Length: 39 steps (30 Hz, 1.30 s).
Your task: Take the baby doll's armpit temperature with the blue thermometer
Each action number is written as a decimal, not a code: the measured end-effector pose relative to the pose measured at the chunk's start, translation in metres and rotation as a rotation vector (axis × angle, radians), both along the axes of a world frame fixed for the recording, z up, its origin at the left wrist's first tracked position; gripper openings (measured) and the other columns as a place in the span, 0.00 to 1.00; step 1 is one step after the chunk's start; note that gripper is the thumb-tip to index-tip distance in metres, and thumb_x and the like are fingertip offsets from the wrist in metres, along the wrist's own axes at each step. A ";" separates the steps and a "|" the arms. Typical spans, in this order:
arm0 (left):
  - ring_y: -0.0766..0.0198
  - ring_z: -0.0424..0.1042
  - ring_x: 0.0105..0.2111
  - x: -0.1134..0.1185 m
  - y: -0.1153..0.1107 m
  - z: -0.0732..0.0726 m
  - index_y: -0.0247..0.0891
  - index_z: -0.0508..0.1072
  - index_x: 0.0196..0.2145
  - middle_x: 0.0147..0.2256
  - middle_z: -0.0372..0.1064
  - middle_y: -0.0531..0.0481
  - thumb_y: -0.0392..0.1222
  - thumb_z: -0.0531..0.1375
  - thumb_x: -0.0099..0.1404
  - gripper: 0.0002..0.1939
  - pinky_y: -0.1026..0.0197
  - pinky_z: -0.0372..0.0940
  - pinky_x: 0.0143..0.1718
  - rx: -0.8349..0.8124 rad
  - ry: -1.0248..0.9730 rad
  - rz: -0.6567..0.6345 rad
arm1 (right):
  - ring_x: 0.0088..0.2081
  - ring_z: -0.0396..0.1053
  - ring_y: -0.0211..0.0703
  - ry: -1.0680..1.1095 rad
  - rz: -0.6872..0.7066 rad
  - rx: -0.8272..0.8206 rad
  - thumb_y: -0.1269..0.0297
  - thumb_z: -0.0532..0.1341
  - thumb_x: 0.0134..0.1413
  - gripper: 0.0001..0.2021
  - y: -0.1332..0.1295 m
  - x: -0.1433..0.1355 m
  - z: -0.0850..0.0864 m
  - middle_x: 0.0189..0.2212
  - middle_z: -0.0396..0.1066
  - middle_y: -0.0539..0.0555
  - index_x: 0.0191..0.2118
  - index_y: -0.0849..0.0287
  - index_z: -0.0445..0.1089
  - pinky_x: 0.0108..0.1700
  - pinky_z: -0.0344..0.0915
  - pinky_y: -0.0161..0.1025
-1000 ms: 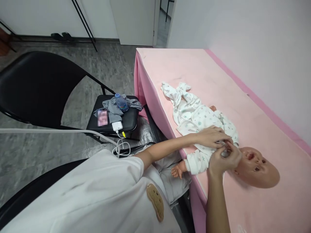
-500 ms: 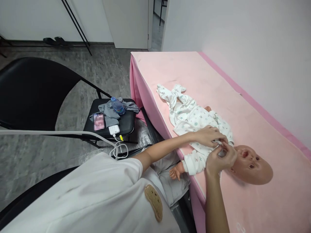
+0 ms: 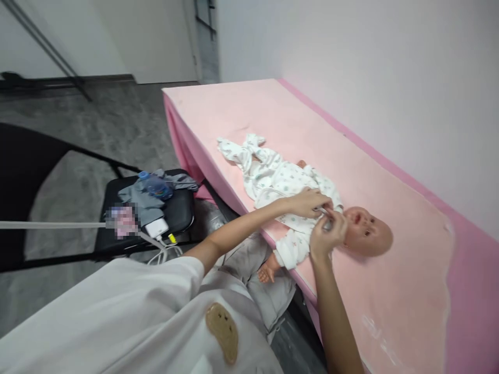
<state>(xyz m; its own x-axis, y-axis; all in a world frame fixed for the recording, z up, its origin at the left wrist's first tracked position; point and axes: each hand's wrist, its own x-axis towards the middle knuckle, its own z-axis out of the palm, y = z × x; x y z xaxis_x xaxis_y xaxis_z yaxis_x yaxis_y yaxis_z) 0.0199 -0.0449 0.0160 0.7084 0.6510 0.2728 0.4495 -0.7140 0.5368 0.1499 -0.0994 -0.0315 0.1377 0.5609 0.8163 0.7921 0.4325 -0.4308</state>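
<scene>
A baby doll [image 3: 368, 231] lies on its back, its bald head towards the right. It wears a white patterned romper [image 3: 288, 182], and one bare doll hand [image 3: 267, 274] hangs over the near edge. My left hand [image 3: 310, 202] reaches over the doll's chest, fingers closed on the romper's edge near the neck. My right hand [image 3: 329, 234] is beside it, just below the doll's chin, pinching the same edge of cloth. The two hands' fingertips nearly meet there. Between them a small fold of white fabric shows, and its fastening is too small to make out.
The doll lies on a pink-covered table [image 3: 405, 291] along a white wall [image 3: 370, 67]. At left, a black chair [image 3: 183, 208] bears a grey cloth [image 3: 146, 200], a water bottle [image 3: 156, 185] and a white charger [image 3: 156, 227]. A white cable [image 3: 50, 225] crosses at left.
The view has swung to the right, so table, doll and chair appear farther left. Both hands stay at the romper's neck edge, with little change in their grip.
</scene>
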 end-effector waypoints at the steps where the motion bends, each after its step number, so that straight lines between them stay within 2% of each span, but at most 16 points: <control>1: 0.55 0.61 0.44 0.001 0.000 0.001 0.37 0.66 0.43 0.44 0.68 0.46 0.36 0.53 0.58 0.14 0.54 0.50 0.45 0.031 0.008 -0.005 | 0.39 0.69 0.44 0.007 -0.004 -0.007 0.69 0.52 0.57 0.09 0.000 -0.001 0.001 0.34 0.69 0.59 0.37 0.63 0.69 0.45 0.67 0.44; 6: 0.54 0.61 0.41 0.007 0.005 0.003 0.38 0.67 0.42 0.39 0.70 0.46 0.38 0.53 0.58 0.13 0.53 0.50 0.42 0.119 0.073 0.022 | 0.42 0.68 0.43 0.080 -0.001 0.011 0.68 0.51 0.59 0.09 0.000 -0.004 0.003 0.37 0.67 0.59 0.40 0.62 0.68 0.46 0.68 0.44; 11: 0.54 0.61 0.40 0.009 0.014 0.005 0.39 0.66 0.43 0.35 0.69 0.49 0.38 0.54 0.56 0.16 0.52 0.52 0.43 0.061 0.109 -0.054 | 0.45 0.67 0.42 0.108 0.016 0.067 0.71 0.51 0.59 0.09 0.001 -0.004 0.001 0.39 0.65 0.59 0.41 0.61 0.68 0.49 0.68 0.44; 13: 0.55 0.62 0.40 0.007 0.018 0.004 0.39 0.66 0.43 0.34 0.68 0.50 0.39 0.54 0.57 0.14 0.53 0.53 0.45 0.015 0.052 -0.073 | 0.45 0.67 0.42 0.100 0.020 0.099 0.72 0.51 0.59 0.10 0.002 -0.003 0.000 0.39 0.65 0.59 0.41 0.61 0.68 0.49 0.68 0.43; 17: 0.59 0.66 0.40 0.001 0.021 -0.002 0.39 0.66 0.41 0.38 0.68 0.50 0.40 0.55 0.58 0.12 0.57 0.58 0.45 -0.101 -0.156 -0.124 | 0.44 0.68 0.42 0.088 0.022 0.088 0.72 0.51 0.60 0.10 0.004 -0.002 -0.001 0.38 0.67 0.58 0.41 0.60 0.68 0.47 0.69 0.42; 23: 0.59 0.67 0.43 0.000 0.015 -0.010 0.39 0.66 0.42 0.41 0.68 0.49 0.40 0.57 0.57 0.13 0.57 0.61 0.47 -0.178 -0.338 -0.044 | 0.42 0.70 0.41 0.069 0.051 0.029 0.71 0.48 0.61 0.11 0.005 -0.001 -0.005 0.37 0.72 0.57 0.44 0.59 0.66 0.47 0.68 0.42; 30: 0.59 0.68 0.43 0.002 0.013 -0.011 0.38 0.68 0.40 0.40 0.69 0.48 0.38 0.56 0.56 0.12 0.57 0.62 0.47 -0.187 -0.360 -0.010 | 0.42 0.69 0.41 0.043 0.051 -0.021 0.70 0.47 0.62 0.12 0.003 -0.001 -0.001 0.37 0.72 0.57 0.43 0.60 0.66 0.46 0.67 0.41; 39: 0.58 0.68 0.43 0.002 0.009 -0.008 0.38 0.68 0.41 0.40 0.69 0.48 0.42 0.56 0.58 0.13 0.55 0.62 0.48 -0.210 -0.356 0.029 | 0.42 0.68 0.41 0.068 0.069 -0.032 0.69 0.49 0.61 0.10 0.003 -0.002 -0.001 0.37 0.71 0.57 0.43 0.61 0.66 0.47 0.66 0.41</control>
